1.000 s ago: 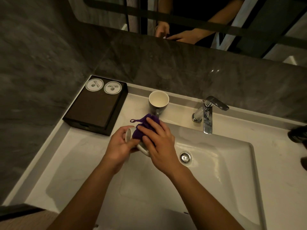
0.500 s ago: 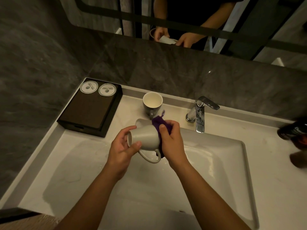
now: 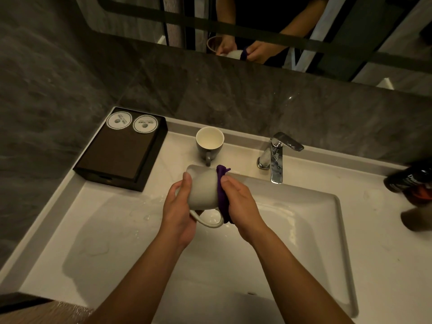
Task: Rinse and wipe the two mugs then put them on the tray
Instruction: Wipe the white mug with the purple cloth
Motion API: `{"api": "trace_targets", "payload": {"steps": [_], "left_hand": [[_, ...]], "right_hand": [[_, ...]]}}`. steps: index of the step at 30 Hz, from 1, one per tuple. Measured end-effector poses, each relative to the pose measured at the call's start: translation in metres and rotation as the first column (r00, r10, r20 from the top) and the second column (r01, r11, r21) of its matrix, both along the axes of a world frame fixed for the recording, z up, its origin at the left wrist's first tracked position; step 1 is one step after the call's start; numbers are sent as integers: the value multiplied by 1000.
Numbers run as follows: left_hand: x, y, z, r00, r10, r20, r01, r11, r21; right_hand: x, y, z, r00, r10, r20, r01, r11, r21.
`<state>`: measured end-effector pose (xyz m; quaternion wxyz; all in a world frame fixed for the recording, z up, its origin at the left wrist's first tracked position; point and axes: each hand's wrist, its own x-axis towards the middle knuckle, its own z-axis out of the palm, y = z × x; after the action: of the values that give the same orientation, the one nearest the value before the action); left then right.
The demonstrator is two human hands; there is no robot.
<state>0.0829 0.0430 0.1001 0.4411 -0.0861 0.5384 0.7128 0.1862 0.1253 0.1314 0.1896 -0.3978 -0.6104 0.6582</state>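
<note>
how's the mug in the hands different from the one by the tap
Pose: the held mug lies on its side over the basin; the standing mug is upright on the counter.
Colour: the held mug is pale outside; the standing mug dark grey, cream inside.
Contact: the left hand grips the held mug, the right hand presses a purple cloth to its base; the standing mug is untouched.
Both have a loop handle.

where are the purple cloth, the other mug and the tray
purple cloth (image 3: 221,197): head view, middle of the visible strip
other mug (image 3: 209,139): head view, pale inside
tray (image 3: 117,150): head view, bare dark top
</note>
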Motion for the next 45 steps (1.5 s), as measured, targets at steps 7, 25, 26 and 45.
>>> {"api": "trace_targets", "payload": {"steps": [7, 25, 26, 45], "left_hand": [[0, 1, -4, 997, -35, 64, 32, 999, 35], [8, 8, 0, 994, -59, 92, 58, 998, 20], [10, 9, 2, 995, -77, 61, 76, 997, 15], [1, 14, 9, 962, -128, 240, 126, 992, 27]], "right_hand": [[16, 13, 10, 960, 271, 73, -276, 958, 81], [40, 2, -10, 988, 137, 74, -153, 941, 301], [38, 3, -7, 985, 148, 87, -167, 940, 297], [60, 18, 6, 969, 223, 102, -245, 914, 325]]}}
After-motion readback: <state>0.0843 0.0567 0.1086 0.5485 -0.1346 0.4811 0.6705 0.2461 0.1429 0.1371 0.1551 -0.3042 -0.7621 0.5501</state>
